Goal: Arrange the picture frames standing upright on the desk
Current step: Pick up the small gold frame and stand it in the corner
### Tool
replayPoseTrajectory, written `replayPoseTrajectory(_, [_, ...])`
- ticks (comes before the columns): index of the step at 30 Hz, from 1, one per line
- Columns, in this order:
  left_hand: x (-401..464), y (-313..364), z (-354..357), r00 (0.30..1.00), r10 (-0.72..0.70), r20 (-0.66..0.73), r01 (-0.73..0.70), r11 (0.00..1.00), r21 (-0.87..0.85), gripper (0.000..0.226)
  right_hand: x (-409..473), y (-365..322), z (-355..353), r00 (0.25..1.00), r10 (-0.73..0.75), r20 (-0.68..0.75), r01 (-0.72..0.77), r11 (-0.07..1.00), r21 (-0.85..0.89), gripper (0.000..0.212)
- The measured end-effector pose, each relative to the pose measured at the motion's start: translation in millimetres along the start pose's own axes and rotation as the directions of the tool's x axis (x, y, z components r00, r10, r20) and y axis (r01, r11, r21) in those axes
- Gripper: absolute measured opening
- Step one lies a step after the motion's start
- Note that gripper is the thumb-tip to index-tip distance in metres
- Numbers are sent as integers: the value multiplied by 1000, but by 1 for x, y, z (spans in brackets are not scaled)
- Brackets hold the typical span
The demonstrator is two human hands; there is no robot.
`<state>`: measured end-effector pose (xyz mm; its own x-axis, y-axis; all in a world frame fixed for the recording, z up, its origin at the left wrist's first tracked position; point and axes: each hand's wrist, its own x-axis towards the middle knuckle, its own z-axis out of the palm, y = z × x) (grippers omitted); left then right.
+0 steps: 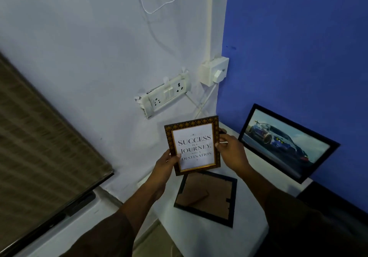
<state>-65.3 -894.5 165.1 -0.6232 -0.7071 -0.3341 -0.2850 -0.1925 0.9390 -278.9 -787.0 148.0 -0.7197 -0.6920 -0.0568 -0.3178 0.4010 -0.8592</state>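
Note:
A small brown patterned frame [194, 146] with the words "Success is a journey, not a destination" is held upright in the air above the white desk [251, 217]. My left hand [166, 164] grips its lower left edge and my right hand [232, 150] grips its right edge. Below it a black frame [207, 198] lies face down on the desk, its brown backing and stand showing. A larger black frame with a car picture [286, 142] stands leaning against the blue wall at the right.
A white switchboard [166, 95] and a plugged-in socket box [215, 71] with white cables sit on the wall behind the desk. A dark flat screen [39, 157] fills the left side. The desk's near edge runs along the bottom.

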Motion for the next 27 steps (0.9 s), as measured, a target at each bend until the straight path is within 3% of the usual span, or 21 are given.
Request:
replayPoseTrajectory(12, [116,-34,-36,996,-90,21,91,995,-44,39,110,26,83,982,111,153,-120,991,57,35])
replayPoseTrajectory(15, [134,-42,-37,996,-89,-16,88,993,-84,49,130,39,100,971,138,196,-149,988,46,42])
replayPoseTrajectory(20, [156,-61,-27,994,-83,-73,72,989,-132,62,151,51,113,971,118,206,-134,989,65,59])
replayPoseTrajectory(27, [161,-80,-18,977,-116,-177,76,974,-214,55,163,56,118,973,60,223,-56,998,-26,65])
